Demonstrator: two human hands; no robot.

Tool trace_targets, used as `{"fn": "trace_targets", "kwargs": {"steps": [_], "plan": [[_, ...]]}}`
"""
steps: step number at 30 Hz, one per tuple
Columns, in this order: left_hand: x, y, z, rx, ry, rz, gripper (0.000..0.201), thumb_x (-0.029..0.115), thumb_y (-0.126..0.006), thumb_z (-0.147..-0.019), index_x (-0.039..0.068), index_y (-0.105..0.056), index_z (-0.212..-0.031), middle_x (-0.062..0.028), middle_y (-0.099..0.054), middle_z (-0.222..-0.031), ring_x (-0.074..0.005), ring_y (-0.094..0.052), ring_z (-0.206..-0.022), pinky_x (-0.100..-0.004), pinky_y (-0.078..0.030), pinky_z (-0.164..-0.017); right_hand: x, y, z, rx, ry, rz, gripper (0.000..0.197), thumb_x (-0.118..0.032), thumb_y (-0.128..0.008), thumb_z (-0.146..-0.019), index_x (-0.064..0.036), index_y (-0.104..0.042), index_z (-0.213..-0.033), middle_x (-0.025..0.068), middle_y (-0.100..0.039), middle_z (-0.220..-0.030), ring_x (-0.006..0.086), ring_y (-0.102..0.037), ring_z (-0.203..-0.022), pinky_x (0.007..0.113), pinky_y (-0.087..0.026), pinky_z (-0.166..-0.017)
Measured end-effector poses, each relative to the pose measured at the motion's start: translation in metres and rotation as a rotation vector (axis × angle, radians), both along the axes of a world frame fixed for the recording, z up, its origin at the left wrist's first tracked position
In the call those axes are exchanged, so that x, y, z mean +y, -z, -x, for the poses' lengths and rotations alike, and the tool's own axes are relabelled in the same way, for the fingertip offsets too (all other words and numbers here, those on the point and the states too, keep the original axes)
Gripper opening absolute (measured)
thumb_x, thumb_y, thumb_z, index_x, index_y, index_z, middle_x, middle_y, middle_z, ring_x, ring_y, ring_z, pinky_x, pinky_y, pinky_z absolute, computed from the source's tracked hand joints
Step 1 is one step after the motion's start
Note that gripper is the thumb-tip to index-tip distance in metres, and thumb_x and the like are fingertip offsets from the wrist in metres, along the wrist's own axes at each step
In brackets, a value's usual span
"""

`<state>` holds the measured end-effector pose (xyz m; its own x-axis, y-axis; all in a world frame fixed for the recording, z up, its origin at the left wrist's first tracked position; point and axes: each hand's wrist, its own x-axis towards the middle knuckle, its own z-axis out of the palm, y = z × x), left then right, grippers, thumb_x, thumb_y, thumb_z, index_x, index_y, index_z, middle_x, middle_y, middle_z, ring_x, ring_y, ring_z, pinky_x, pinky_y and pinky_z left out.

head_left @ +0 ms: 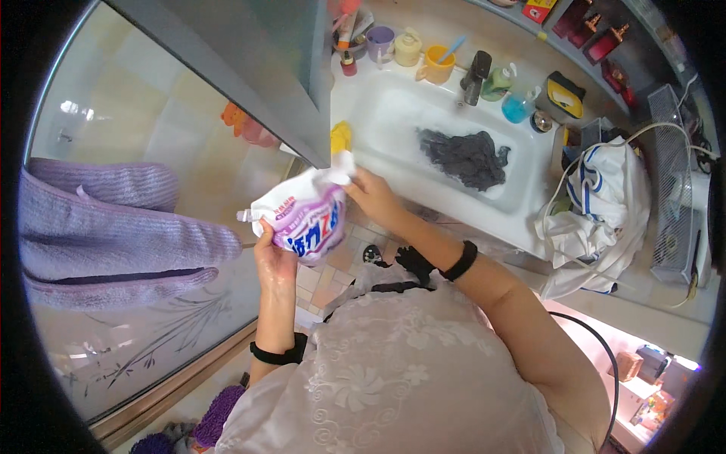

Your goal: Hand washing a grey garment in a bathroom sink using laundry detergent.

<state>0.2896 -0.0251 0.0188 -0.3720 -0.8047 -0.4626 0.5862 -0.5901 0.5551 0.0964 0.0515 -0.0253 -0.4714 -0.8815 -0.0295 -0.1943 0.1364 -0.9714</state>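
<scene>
A white and purple detergent bag [306, 216] is held up in front of the left edge of the sink. My left hand [274, 257] is closed on its lower left side, thumb on the front and the other fingers hidden behind. My right hand [372, 198] grips the bag's right edge near its crumpled upper corner. In the white sink [386, 144] lies a wet, dark grey cloth [470, 157], bunched up below the tap [474, 78].
Cups, including a yellow cup [436, 65], and soap bottles [518, 104] line the sink's back rim. White clothing [605, 197] and a cable are heaped at right. A grey cabinet door [249, 68] juts in at upper left, near a hanging purple towel [121, 234].
</scene>
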Motion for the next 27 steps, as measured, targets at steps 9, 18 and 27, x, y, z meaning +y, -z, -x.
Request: {"fn": "trace_targets", "kwargs": {"steps": [9, 18, 27], "plan": [[-0.073, 0.01, 0.005, 0.131, -0.14, -0.004, 0.048, 0.033, -0.042, -0.092, 0.003, -0.04, -0.129, -0.0143, -0.045, -0.13, -0.0318, -0.04, -0.122, -0.05, -0.028, -0.104, 0.094, 0.058, 0.034, -0.467, -0.075, -0.013, 0.023, -0.017, -0.049, -0.092, -0.001, -0.055, -0.107, 0.0082, -0.061, -0.099, 0.0158, -0.059, -0.089, 0.029, -0.047, -0.079], [-0.123, 0.019, 0.084, 0.08, -0.186, 0.062, 0.043, 0.034, -0.044, -0.091, 0.002, -0.048, -0.12, -0.0124, -0.048, -0.126, -0.0292, -0.044, -0.116, -0.0466, -0.028, -0.103, 0.213, 0.041, 0.079, -0.702, 0.371, -0.091, 0.029, -0.033, -0.05, -0.09, -0.0073, -0.057, -0.101, 0.0086, -0.064, -0.097, 0.0153, -0.06, -0.087, 0.029, -0.045, -0.077], [-0.136, 0.065, 0.126, 0.024, -0.13, 0.093, 0.04, 0.032, -0.045, -0.091, 0.002, -0.048, -0.117, -0.0116, -0.05, -0.121, -0.0271, -0.046, -0.111, -0.0436, -0.031, -0.099, 0.239, 0.036, 0.093, -0.88, 0.54, 0.067, 0.016, -0.024, -0.052, -0.087, -0.0086, -0.057, -0.092, 0.0099, -0.064, -0.094, 0.0167, -0.06, -0.085, 0.03, -0.044, -0.077]]}}
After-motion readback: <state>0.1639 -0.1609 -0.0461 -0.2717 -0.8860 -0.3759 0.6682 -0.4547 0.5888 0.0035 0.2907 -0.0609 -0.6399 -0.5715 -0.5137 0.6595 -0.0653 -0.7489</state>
